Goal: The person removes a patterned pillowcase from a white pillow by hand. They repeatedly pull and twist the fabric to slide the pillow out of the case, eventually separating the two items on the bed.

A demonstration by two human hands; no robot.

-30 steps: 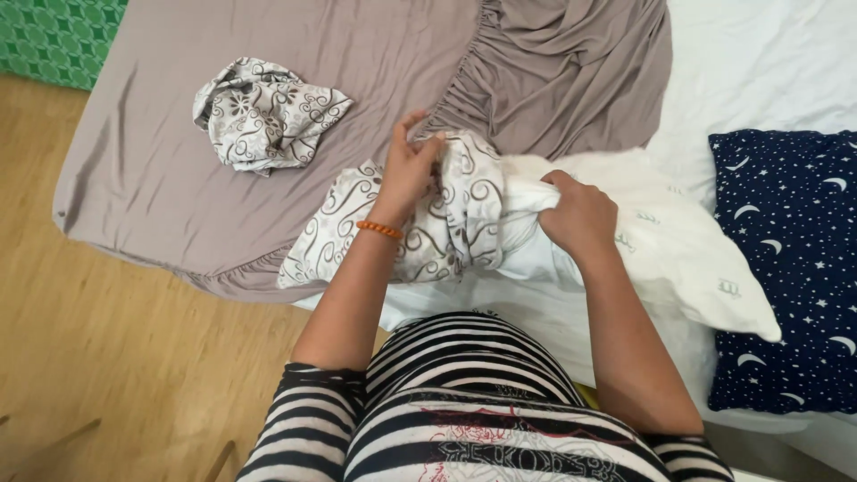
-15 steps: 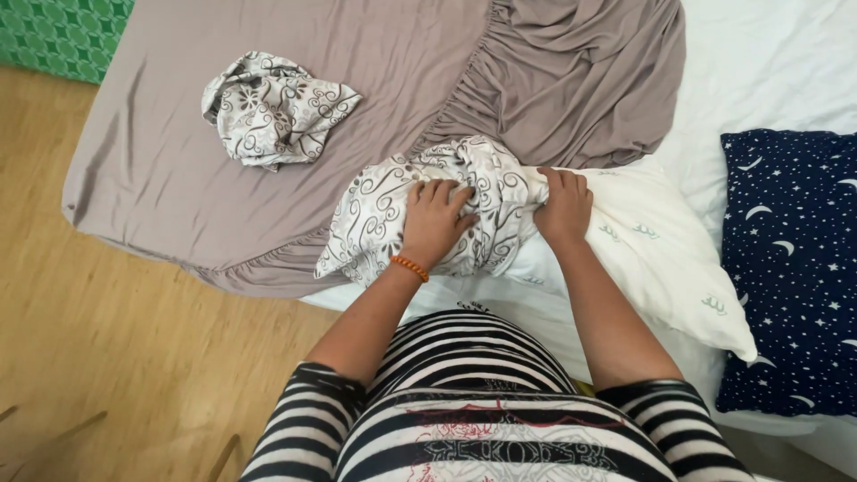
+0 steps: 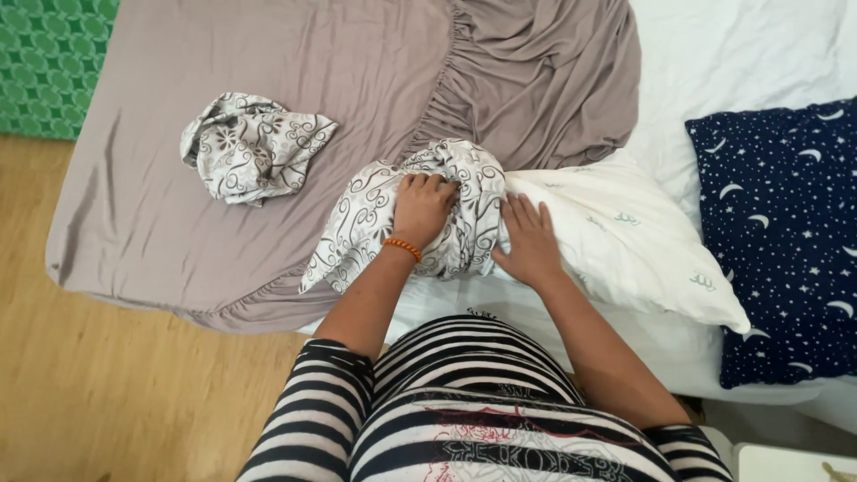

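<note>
A white pillow lies on the bed in front of me, its left end bunched inside a grey-and-white swirl-patterned pillowcase. My left hand, with an orange bead bracelet at the wrist, grips a fold of that pillowcase. My right hand lies flat with fingers spread on the pillow, right at the rim of the pillowcase. A second pillowcase of the same pattern sits crumpled further left on the sheet.
A taupe fitted sheet covers the left part of the mattress, gathered at its elastic edge. A dark blue pillow with stars and moons lies at the right. Wooden floor shows at the lower left, a green patterned mat at the top left.
My left hand moved from the pillowcase's top edge down onto its bunched middle and gripped it. My right hand went from gripping the pillow's end to lying flat on it.
</note>
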